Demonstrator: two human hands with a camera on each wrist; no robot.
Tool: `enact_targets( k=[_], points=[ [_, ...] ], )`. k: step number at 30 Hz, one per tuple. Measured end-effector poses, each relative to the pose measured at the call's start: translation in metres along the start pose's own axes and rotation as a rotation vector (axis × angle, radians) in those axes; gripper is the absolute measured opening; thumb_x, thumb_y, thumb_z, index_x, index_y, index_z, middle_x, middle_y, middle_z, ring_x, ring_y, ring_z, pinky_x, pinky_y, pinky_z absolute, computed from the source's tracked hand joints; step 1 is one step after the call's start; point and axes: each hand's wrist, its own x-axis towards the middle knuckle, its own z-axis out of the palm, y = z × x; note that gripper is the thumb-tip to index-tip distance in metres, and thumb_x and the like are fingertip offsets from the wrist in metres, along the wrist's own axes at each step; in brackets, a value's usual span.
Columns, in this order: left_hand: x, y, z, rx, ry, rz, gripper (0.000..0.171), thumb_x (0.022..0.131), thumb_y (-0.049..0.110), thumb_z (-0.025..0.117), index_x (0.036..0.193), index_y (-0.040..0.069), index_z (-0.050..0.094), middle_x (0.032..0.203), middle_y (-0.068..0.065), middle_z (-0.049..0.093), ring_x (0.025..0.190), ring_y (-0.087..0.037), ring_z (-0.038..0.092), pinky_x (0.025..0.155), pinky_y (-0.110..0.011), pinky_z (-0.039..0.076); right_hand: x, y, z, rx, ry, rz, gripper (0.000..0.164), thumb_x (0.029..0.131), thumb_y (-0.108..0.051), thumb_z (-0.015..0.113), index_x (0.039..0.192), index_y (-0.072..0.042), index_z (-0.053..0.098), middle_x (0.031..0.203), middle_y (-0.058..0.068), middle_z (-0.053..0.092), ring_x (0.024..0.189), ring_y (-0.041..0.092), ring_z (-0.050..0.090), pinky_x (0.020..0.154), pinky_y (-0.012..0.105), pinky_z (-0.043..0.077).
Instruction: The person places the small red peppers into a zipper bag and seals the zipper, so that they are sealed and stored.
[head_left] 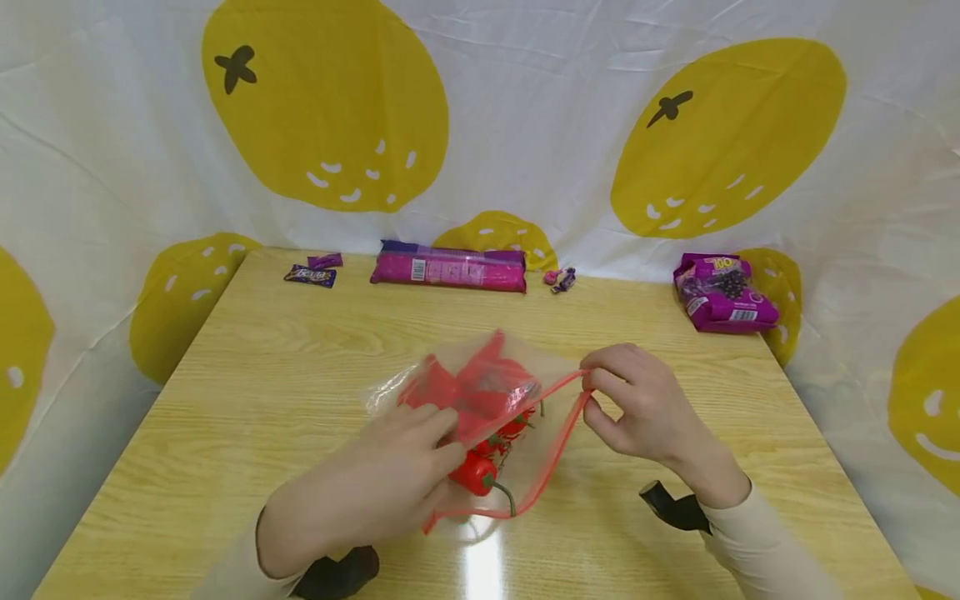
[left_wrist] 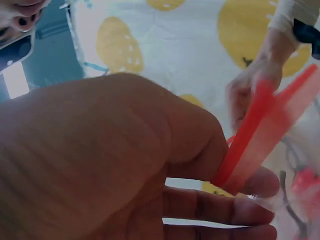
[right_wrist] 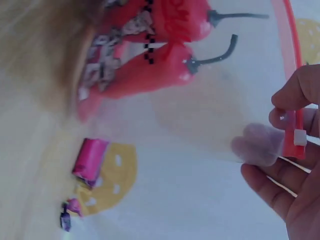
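A clear zip bag with a red-edged mouth [head_left: 551, 467] is held over the middle of the table, its mouth spread apart. Inside show several red peppers [head_left: 474, 473] with green stems. My left hand [head_left: 397, 458] grips the mouth at the near left; in the left wrist view its thumb and forefinger hold the red zip strip [left_wrist: 245, 150]. At the far right end, my right hand [head_left: 645, 400] pinches the strip's corner. Next to those fingers, in the right wrist view, sits a small white slider [right_wrist: 300, 137]. My left fingers partly hide the peppers.
Along the table's back edge lie small purple wrapped sweets [head_left: 311, 275], a long pink-purple packet [head_left: 450, 271] and more small sweets [head_left: 561, 280]. A plump purple bag [head_left: 723, 293] stands at the back right corner. Behind hangs a white cloth [head_left: 525, 108] with yellow fruit prints.
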Motion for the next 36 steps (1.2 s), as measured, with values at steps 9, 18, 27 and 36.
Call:
enact_targets(
  k=[9, 18, 27, 36],
  points=[
    [-0.01, -0.031, -0.016, -0.118, 0.341, 0.017, 0.024, 0.083, 0.037, 0.065, 0.089, 0.015, 0.058, 0.084, 0.007, 0.05, 0.07, -0.008, 0.046, 0.063, -0.024, 0.042, 0.016, 0.013, -0.027, 0.181, 0.078, 0.204, 0.012, 0.078, -0.013, 0.054, 0.075, -0.003, 0.06, 0.073, 0.004, 0.06, 0.066, 0.007, 0.05, 0.06, 0.019, 0.036],
    [0.006, -0.064, -0.015, -0.5, 0.859, -0.084, 0.04, 0.073, -0.015, 0.067, 0.109, -0.002, 0.057, 0.081, -0.007, 0.066, 0.072, -0.01, 0.062, 0.069, -0.019, 0.049, 0.035, 0.011, -0.043, 0.776, 0.294, 0.47, 0.048, 0.074, 0.017, 0.064, 0.119, 0.018, 0.046, 0.094, 0.018, 0.062, 0.075, 0.018, 0.066, 0.068, 0.022, 0.052],
    [0.028, -0.1, 0.023, -1.193, 0.837, -0.516, 0.037, 0.087, 0.015, 0.063, 0.119, 0.003, 0.05, 0.087, 0.0, 0.069, 0.076, -0.014, 0.067, 0.077, -0.026, 0.052, 0.014, 0.038, -0.005, 0.924, 0.203, 1.037, 0.039, 0.084, -0.001, 0.063, 0.121, 0.0, 0.052, 0.082, 0.004, 0.064, 0.067, 0.013, 0.062, 0.062, 0.023, 0.051],
    [0.031, -0.109, 0.033, -1.077, 0.818, -0.568, 0.022, 0.085, 0.016, 0.066, 0.099, -0.001, 0.062, 0.083, -0.006, 0.061, 0.07, -0.015, 0.059, 0.065, -0.023, 0.052, 0.0, 0.051, 0.002, 0.967, 0.176, 1.045, 0.027, 0.085, 0.0, 0.062, 0.112, 0.001, 0.059, 0.074, 0.002, 0.06, 0.065, 0.011, 0.059, 0.064, 0.021, 0.05]
  ],
)
